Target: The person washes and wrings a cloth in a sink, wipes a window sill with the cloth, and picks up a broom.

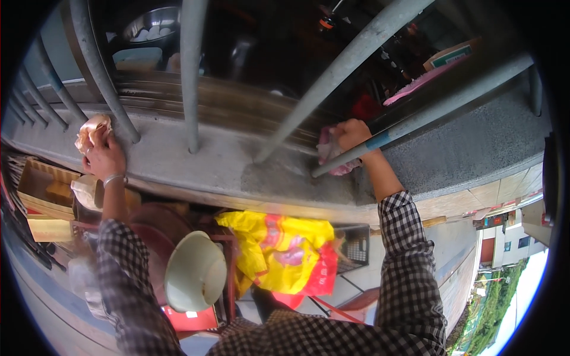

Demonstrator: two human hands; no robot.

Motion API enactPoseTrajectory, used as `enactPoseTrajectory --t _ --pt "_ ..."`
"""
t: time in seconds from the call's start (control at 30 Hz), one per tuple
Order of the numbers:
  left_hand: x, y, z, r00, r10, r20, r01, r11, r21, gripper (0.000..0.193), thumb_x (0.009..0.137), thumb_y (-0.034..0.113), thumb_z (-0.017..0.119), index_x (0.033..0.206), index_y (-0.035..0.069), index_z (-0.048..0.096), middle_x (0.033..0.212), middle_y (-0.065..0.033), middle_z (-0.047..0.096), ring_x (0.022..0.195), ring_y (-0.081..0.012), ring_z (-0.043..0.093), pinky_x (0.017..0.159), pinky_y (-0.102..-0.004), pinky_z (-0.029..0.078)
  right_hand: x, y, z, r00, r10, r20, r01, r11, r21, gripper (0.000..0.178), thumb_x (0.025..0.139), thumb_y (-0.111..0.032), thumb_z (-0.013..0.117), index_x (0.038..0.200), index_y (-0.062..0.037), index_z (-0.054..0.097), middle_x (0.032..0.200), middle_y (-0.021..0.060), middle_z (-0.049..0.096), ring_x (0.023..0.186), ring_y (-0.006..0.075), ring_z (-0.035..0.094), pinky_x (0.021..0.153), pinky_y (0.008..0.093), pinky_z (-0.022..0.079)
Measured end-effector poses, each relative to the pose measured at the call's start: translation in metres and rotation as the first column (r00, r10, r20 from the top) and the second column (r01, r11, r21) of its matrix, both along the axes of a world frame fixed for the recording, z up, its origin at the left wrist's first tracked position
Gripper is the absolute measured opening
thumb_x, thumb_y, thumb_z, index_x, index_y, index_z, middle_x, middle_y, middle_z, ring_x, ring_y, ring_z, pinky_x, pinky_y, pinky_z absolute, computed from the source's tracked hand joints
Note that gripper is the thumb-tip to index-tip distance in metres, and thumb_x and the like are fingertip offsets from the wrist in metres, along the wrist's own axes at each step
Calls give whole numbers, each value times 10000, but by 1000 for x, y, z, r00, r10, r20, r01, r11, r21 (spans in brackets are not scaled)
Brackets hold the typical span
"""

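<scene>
My left hand (106,159) rests on the grey concrete sill (160,157) at the left, its fingers curled over a crumpled beige-brown bundle (94,132). Whether that bundle is cloth or plastic I cannot tell. Farther right, my right hand (352,134) reaches past a metal window bar (409,124). It grips a pink and whitish rag (333,153), which is pressed down on the sill by the window frame. The hand's fingers are partly hidden behind its back and the rag.
Several grey bars (190,77) rise from the sill. Behind them are a metal bowl (153,26) with pale round things and a pink object (418,84). Below the sill lie a pale bowl (196,272), a yellow and red bag (285,246), a dark crate (354,243) and a cardboard box (47,185).
</scene>
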State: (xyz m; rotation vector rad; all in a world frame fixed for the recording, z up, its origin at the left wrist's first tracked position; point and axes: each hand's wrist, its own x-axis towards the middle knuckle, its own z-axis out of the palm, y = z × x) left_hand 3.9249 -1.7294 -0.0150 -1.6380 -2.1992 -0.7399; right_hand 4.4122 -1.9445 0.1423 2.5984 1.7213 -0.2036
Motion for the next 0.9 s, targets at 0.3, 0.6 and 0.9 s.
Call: enactPoseTrajectory --t 0.3,0.6,0.9 --pt "-25 10 -19 996 -36 85 39 999 -36 368 898 405 507 1247 304 569 1442 -104 412 1300 -282 412 1042 -498 245 -15 18 -23 765 253 -592 -133 962 240 299 788 -187 759 1022 -14 692 958 87 708 905 163 649 847 277 504" --pt "-2 4 -4 998 -43 56 44 999 -19 373 892 407 511 1243 296 568 1434 -101 422 1307 -277 403 1058 -471 246 18 19 -25 879 183 -441 -125 980 157 202 736 -82 754 917 -6 702 868 74 710 785 176 658 748 301 524" --pt "-11 4 -11 996 -59 62 54 996 67 359 894 425 513 1228 315 585 1460 -79 392 1293 -250 418 1044 -459 251 -33 38 -25 -143 345 -927 -107 926 361 268 873 -138 661 1098 7 668 1059 116 686 1026 198 634 932 308 491"
